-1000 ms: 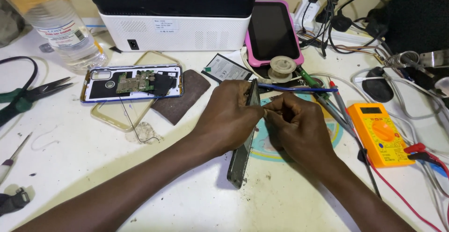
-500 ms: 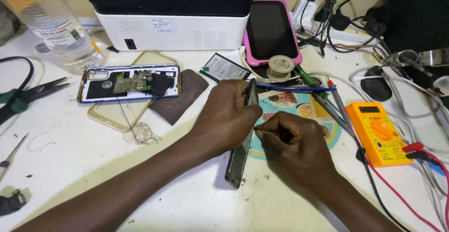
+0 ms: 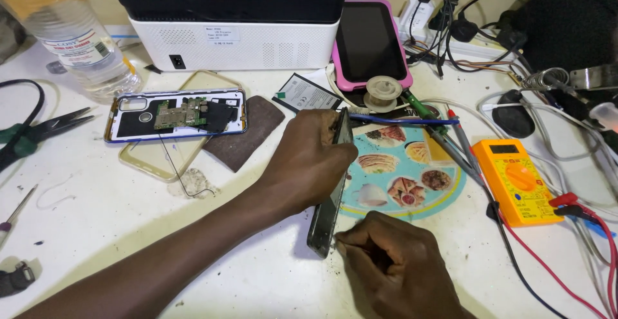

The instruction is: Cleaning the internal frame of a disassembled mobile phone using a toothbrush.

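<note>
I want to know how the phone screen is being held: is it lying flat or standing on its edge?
On its edge: the left hand props the phone screen upright on its long side.

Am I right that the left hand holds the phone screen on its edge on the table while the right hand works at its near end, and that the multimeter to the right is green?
Not quite: the multimeter is orange, as the head view shows. The rest stands: the left hand holds the phone screen on its edge, and the right hand is at its near end.
</note>
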